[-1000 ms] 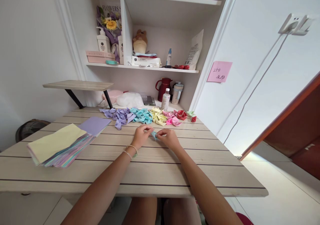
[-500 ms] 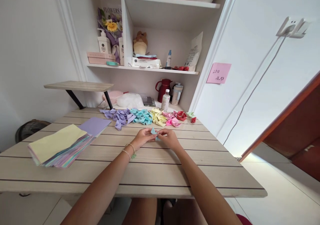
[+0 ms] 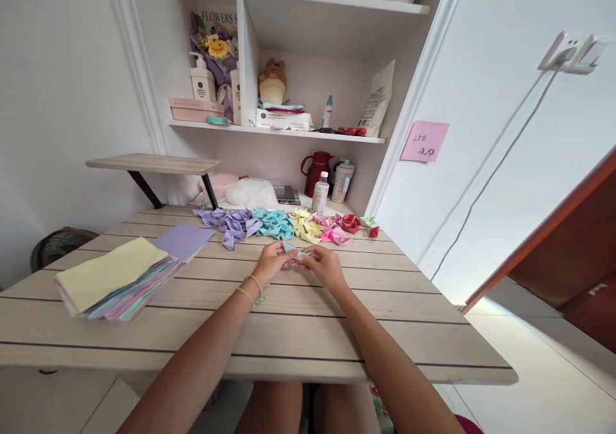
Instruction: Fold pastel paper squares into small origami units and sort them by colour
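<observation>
Between my hands, over the middle of the table, is a small light blue piece of folded paper point(image 3: 295, 253). My left hand point(image 3: 273, 259) pinches its left side, with the fingers partly behind it. From the right, my right hand point(image 3: 325, 264) grips the other end between thumb and fingers. Just beyond lie folded paper pieces in groups by colour: purple ones point(image 3: 235, 223), blue ones point(image 3: 274, 223), yellow ones point(image 3: 306, 225), pink ones point(image 3: 334, 234), a red one point(image 3: 351, 223) and a pale green one point(image 3: 369, 221).
At the left lies a thick stack of coloured paper sheets point(image 3: 113, 273), yellow on top, beside purple sheets point(image 3: 183, 241). A small raised wooden shelf point(image 3: 154, 163) stands at the back left. Behind the folded pieces are a clear bottle point(image 3: 320, 193), a red jug point(image 3: 316, 172) and a tumbler point(image 3: 342, 180).
The blue paper has turned: its upright point now lies lower, as a flatter sloping shape between my hands. My fingers have shifted slightly around it. The whole view has moved a little.
</observation>
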Available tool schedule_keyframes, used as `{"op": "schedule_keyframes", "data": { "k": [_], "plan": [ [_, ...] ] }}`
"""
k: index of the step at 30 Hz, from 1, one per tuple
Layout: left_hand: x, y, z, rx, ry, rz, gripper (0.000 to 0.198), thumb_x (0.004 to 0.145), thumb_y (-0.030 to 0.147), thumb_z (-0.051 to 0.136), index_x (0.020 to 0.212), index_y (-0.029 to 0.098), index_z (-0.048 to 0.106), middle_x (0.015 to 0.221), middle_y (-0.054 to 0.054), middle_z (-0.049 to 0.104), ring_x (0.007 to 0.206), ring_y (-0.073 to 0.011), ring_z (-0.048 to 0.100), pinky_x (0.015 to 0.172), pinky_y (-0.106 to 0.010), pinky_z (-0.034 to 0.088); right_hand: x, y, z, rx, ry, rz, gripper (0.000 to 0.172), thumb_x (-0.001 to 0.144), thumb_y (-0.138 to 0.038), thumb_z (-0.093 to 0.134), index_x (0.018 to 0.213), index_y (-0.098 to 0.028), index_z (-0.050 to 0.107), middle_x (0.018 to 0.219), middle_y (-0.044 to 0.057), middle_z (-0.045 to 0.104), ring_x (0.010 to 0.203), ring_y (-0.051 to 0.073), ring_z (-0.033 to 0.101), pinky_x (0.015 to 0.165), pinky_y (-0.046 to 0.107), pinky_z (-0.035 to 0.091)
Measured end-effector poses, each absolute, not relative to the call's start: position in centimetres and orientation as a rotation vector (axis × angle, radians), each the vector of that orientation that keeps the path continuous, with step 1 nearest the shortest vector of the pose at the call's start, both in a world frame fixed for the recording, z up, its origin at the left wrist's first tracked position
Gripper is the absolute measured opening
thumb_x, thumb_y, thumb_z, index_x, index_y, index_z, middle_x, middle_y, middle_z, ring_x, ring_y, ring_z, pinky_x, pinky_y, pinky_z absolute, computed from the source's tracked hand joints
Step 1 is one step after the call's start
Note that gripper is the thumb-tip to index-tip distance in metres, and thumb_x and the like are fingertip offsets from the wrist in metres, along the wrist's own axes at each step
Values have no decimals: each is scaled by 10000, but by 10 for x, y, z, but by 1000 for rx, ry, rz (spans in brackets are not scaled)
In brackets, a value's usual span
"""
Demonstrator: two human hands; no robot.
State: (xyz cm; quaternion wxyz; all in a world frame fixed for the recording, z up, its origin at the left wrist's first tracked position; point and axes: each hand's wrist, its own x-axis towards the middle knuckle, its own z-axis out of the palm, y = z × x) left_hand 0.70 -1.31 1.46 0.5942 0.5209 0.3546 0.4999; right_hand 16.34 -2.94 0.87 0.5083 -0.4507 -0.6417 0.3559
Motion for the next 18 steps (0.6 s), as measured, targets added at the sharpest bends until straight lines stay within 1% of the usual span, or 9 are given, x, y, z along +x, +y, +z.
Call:
{"op": "schedule_keyframes", "data": {
  "k": [3,5,7,10,13,15,16,18],
  "plan": [
    [5,-11,13,1142,816,1183,391,616,280,741,929,143,551,707,-32,660,593,-128,639,596,-253,540,169,-31,15,-1097,-1693,670,381,681,-433,644,972,-190,612,673,25,674,617,182,639,614,302,507],
    [3,-10,12,1078,812,1209,458,622,264,741,1008,163,516,720,-23,653,594,-122,638,631,-276,544,172,-35,18,-1095,-1787,565,342,687,-428,645,943,-200,630,723,33,685,652,181,636,651,305,502],
    [1,-9,10,1023,795,1225,493,632,269,737,1049,172,492,761,-34,651,630,-130,647,658,-293,545,174,-38,18,-1080,-1812,530,292,706,-426,629,886,-197,647,730,42,687,663,188,636,654,308,502],
    [0,-6,8,979,762,1221,467,666,333,705,1047,174,486,832,-61,647,684,-158,662,673,-309,543,172,-39,16,-1066,-1714,557,276,733,-435,599,835,-184,652,700,55,685,648,205,648,636,319,511],
    [0,-4,7,924,802,1247,428,698,431,647,998,168,490,829,-73,644,674,-170,668,665,-308,539,167,-24,20,-1113,-1549,530,303,731,-451,593,839,-174,646,716,71,688,673,225,662,646,335,520],
    [-1,-2,6,885,831,1275,416,713,471,613,967,164,494,805,-74,643,664,-166,667,663,-300,535,161,-9,32,-1152,-1529,516,326,738,-444,584,900,-167,639,773,86,693,711,231,666,681,350,520],
    [-1,-1,5,878,836,1281,407,718,475,604,957,164,497,797,-73,642,660,-164,666,662,-297,533,157,-2,40,-1170,-1559,524,351,741,-433,584,962,-164,627,829,99,693,739,234,666,704,361,516],
    [-2,1,2,884,837,1281,386,726,466,597,947,163,502,784,-69,641,655,-165,665,657,-296,531,145,4,61,-1234,-1651,531,482,704,-395,632,1122,-164,561,996,136,659,835,260,650,755,401,500]
  ]
}}
